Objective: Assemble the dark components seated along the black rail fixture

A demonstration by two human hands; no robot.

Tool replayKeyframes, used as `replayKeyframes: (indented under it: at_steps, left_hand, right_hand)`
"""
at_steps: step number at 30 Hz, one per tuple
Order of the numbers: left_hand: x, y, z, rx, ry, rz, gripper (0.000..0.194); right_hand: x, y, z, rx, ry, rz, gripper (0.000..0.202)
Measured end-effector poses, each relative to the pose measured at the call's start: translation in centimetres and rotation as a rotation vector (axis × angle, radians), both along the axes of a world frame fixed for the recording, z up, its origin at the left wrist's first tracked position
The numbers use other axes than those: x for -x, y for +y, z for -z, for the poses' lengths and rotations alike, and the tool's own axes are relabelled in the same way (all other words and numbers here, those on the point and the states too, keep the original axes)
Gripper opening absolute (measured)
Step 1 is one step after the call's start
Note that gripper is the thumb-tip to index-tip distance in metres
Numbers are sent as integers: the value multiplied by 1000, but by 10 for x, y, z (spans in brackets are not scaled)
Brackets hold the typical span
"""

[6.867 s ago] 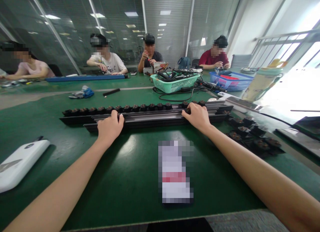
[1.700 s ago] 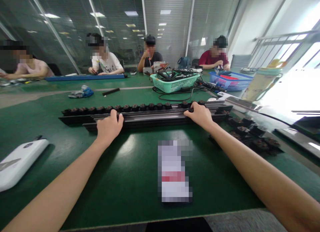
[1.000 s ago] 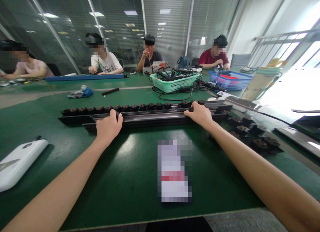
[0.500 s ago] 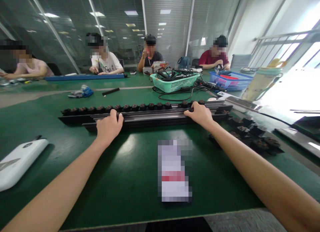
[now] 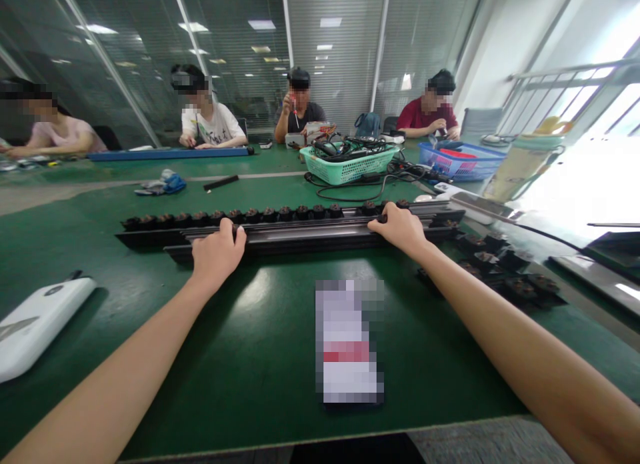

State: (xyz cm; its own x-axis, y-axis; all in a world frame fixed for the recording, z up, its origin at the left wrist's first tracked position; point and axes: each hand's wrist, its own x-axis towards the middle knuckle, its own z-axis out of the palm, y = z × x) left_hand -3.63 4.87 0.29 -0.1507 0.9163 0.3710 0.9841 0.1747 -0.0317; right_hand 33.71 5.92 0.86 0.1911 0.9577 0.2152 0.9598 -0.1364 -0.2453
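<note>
The green surface [image 5: 260,377] carries black rails [image 5: 305,235] centrally, a basket [image 5: 350,167] at one o'clock, black parts [image 5: 523,288] at three, a pixelated item [image 5: 347,344] at six, a white device [image 5: 47,327] near eight.

White device [image 5: 50,324]: cut off at left edge. Pixelated slab [image 5: 347,377]: content unreadable. Black rail [image 5: 307,237]: partly covered by left grip [image 5: 219,249] and right grip [image 5: 400,231]; contact beneath not visible. Right forearm [image 5: 493,317] partly covers black parts [image 5: 523,287]; their details blurred.

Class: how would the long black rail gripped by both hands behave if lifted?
The black rail runs straight between left hand and right hand, so probably stiff. Its shine hints it may be slippery; its length might let an end dip.
</note>
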Motion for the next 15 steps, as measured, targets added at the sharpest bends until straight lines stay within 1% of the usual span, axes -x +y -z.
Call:
replayKeyframes:
  at_steps: [15]
  left_hand:
    - [0, 0, 0, 17, 3, -16, 61]
  right_hand:
    - [-1, -1, -1, 7, -33, 5, 43]
